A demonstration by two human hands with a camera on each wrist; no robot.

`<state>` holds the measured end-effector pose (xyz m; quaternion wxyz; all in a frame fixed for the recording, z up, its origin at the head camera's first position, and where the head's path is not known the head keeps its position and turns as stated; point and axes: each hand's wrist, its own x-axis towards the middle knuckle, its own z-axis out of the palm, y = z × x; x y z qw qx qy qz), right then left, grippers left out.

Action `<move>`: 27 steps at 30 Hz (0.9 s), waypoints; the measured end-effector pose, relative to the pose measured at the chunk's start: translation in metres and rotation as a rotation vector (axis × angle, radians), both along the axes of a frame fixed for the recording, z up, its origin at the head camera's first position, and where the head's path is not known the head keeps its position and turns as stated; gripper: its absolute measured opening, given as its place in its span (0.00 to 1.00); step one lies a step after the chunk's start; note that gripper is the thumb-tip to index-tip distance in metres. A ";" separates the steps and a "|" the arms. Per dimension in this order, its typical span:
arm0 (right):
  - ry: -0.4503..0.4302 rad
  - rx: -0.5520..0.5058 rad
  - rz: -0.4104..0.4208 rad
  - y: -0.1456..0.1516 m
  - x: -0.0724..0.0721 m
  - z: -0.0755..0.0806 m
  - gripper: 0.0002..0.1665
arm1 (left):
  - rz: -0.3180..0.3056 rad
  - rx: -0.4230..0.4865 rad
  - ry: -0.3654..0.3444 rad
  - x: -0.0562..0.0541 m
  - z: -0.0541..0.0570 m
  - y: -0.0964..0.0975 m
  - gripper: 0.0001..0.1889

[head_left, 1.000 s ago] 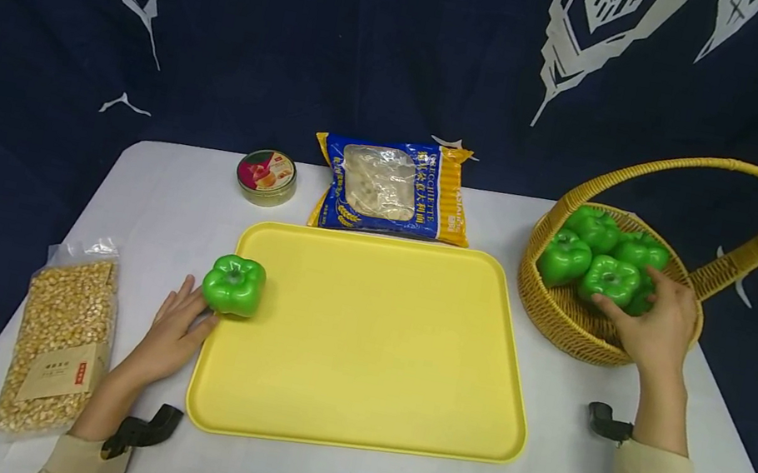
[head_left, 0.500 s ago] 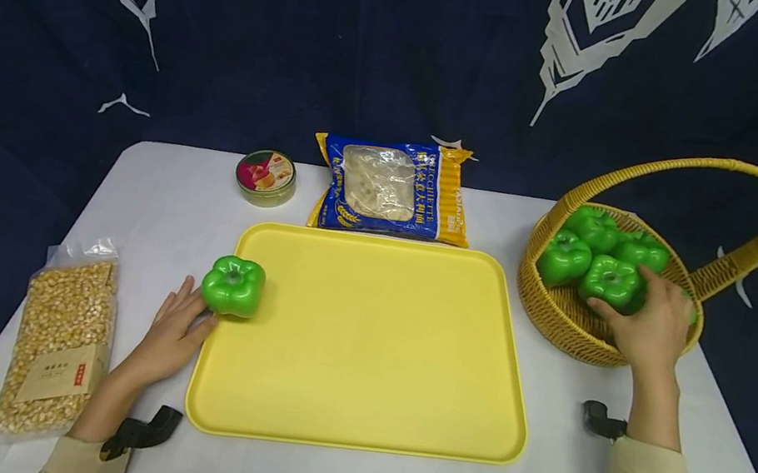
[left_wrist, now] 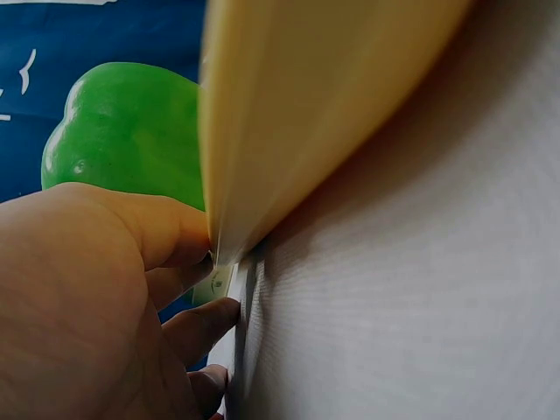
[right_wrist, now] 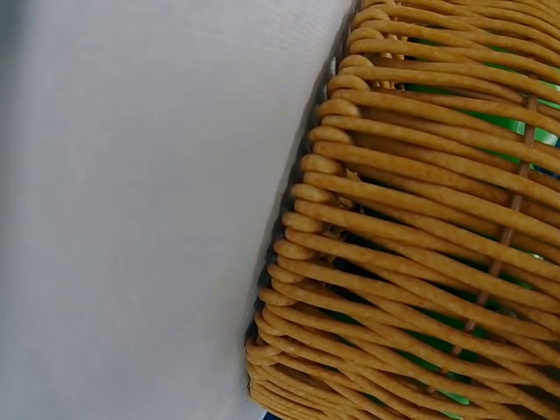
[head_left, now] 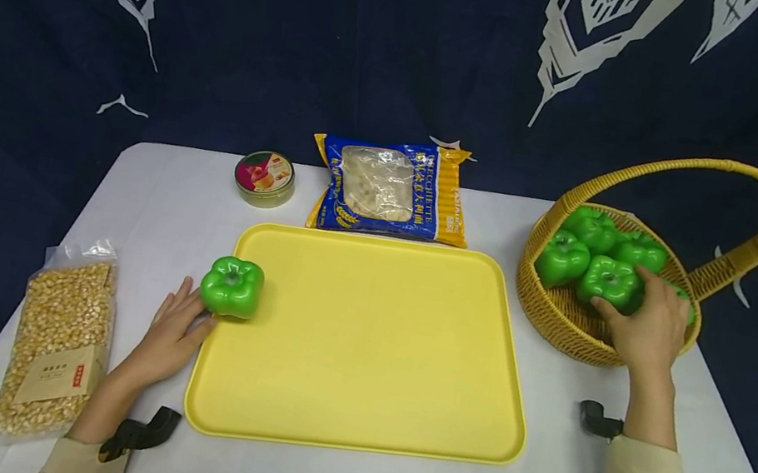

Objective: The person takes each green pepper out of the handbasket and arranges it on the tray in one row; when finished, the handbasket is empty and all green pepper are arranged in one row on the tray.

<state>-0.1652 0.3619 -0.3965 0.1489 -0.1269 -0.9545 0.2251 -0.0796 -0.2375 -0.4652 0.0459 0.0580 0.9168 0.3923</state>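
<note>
My left hand (head_left: 171, 335) lies on the table at the left edge of the yellow tray (head_left: 373, 354), fingers extended. Its fingertips are close to a green bell pepper (head_left: 231, 287) that sits on the tray's left rim; the left wrist view shows this pepper (left_wrist: 131, 131) just beyond the thumb side, beside the tray's edge (left_wrist: 289, 105). At the right, my right hand (head_left: 653, 323) reaches into a wicker basket (head_left: 561, 324), thumb and fingers curled round a green bell pepper (head_left: 612, 282). Only the basket's woven side (right_wrist: 420, 219) fills the right wrist view; that hand is hidden there.
Several more green peppers (head_left: 564, 259) fill the basket, under its tall arched handle (head_left: 726, 166). Behind the tray lie a blue-and-yellow pasta bag (head_left: 388, 187) and a round tin (head_left: 265, 178). A bag of corn kernels (head_left: 59, 341) lies left of my left forearm.
My right hand has shifted slightly left within the basket and closed in on the pepper there, uncovering another pepper at its right. The left hand and the pepper on the tray stay put.
</note>
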 end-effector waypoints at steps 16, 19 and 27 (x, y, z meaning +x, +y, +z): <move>-0.004 -0.056 -0.008 0.001 0.003 0.004 0.46 | 0.007 -0.001 -0.002 0.000 0.000 0.000 0.28; -0.002 -0.069 0.004 0.002 0.004 0.006 0.46 | 0.009 -0.001 -0.004 0.000 0.000 0.000 0.28; 0.044 -0.096 0.011 0.000 0.014 0.014 0.45 | 0.013 0.001 -0.013 0.000 0.002 0.001 0.28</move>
